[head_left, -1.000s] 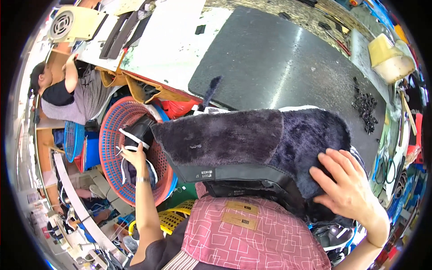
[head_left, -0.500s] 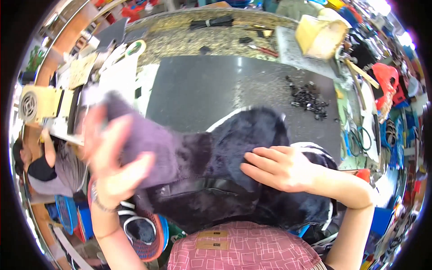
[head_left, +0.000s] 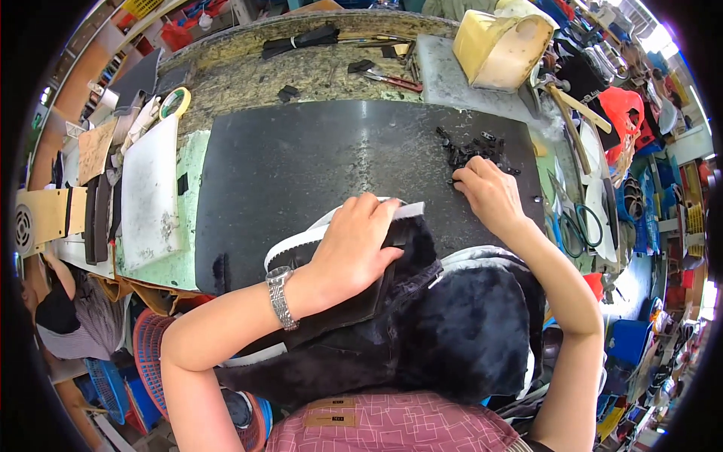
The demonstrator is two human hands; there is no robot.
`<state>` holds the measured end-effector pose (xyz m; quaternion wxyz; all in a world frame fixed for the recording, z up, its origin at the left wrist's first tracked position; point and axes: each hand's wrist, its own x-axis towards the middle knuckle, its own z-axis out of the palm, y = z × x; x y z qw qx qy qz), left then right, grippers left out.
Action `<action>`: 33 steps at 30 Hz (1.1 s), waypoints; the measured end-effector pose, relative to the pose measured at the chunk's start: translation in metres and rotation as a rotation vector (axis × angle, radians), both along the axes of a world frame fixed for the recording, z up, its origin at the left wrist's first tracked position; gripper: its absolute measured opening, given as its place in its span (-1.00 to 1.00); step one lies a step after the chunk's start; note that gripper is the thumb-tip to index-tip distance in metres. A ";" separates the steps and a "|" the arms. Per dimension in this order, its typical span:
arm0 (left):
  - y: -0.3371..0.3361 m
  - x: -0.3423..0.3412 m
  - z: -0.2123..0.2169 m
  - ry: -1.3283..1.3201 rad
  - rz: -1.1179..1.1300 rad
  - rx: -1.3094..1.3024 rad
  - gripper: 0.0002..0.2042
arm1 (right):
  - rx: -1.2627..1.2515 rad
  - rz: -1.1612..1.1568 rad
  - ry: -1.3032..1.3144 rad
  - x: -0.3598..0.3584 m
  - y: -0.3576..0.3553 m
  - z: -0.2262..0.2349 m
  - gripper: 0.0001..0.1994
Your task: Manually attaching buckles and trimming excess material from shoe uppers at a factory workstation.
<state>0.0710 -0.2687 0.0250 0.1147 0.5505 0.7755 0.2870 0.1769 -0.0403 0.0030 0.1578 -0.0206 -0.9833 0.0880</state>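
My left hand (head_left: 352,252), with a metal watch on its wrist, grips the white-edged top of a black fur-lined piece (head_left: 467,324). Its fingers bend over the edge and its thumb lies against the dark fur. The piece spreads over my lap and onto the front of the black work mat (head_left: 316,166). My right hand (head_left: 489,197) reaches to the near side of a heap of small shiny black parts (head_left: 482,147) on the mat's right. Its thumb and fingertips come together there; what they pinch is hidden.
Right of the mat lie scissors (head_left: 578,222) and a hammer (head_left: 568,124). Behind stand a yellowish block-like container (head_left: 501,49), red-handled pliers (head_left: 395,80) and a tape roll (head_left: 175,103). A white board (head_left: 151,196) lies left; baskets stand below. Another person (head_left: 79,316) sits at far left.
The fur piece has been turned, and its purplish fur side no longer shows. My left hand has moved right and taken its edge. My right hand has left the fur for the black heap.
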 end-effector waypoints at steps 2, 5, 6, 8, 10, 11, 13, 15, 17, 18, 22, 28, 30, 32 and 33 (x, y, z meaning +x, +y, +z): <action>0.001 0.000 0.005 -0.226 -0.046 0.097 -0.72 | 0.053 -0.005 0.007 -0.002 -0.001 -0.001 -0.89; 0.005 -0.007 0.011 -0.582 0.142 -0.073 -0.67 | 0.043 -0.006 0.045 0.000 -0.003 0.000 -0.89; 0.005 -0.009 0.010 -0.835 0.279 -0.240 -0.63 | 0.040 -0.005 0.042 0.002 -0.006 0.004 -0.89; 0.008 -0.005 0.009 -0.634 0.247 -0.211 -0.67 | -0.655 -0.165 -0.082 0.003 -0.018 0.023 -0.90; 0.011 -0.001 0.007 -0.229 0.166 -0.145 -0.72 | -0.888 -0.215 -0.211 0.001 -0.024 0.037 -0.88; 0.010 0.002 0.003 -0.134 0.142 -0.186 -0.72 | -1.022 -0.159 -0.234 0.000 -0.025 0.037 -0.89; 0.011 0.005 0.003 -0.103 0.162 -0.201 -0.71 | -1.156 -0.102 -0.258 -0.003 -0.030 0.039 -0.89; 0.012 0.007 0.003 -0.073 0.184 -0.216 -0.69 | -1.166 0.039 -0.399 -0.007 -0.034 0.039 -0.87; 0.018 0.008 0.000 -0.137 0.138 -0.064 -0.66 | -1.112 0.037 -0.438 -0.007 -0.037 0.029 -0.86; 0.020 0.008 -0.003 -0.138 0.139 -0.063 -0.66 | -1.059 0.034 -0.473 -0.006 -0.037 0.026 -0.85; 0.024 0.004 -0.010 -0.673 0.220 -0.040 -0.79 | -1.303 0.017 -0.449 -0.005 -0.037 0.027 -0.73; 0.023 0.003 -0.006 -0.894 0.223 0.072 -0.85 | -1.464 0.024 -0.391 -0.007 -0.030 0.037 -0.61; 0.024 0.003 -0.008 -0.883 0.213 0.068 -0.84 | -1.448 0.042 -0.373 -0.008 -0.030 0.038 -0.58; 0.024 0.003 -0.006 -0.871 0.202 0.064 -0.84 | -1.439 0.053 -0.380 -0.009 -0.029 0.040 -0.56; 0.024 0.003 -0.004 -0.849 0.198 0.043 -0.86 | -1.430 0.065 -0.387 -0.009 -0.030 0.042 -0.54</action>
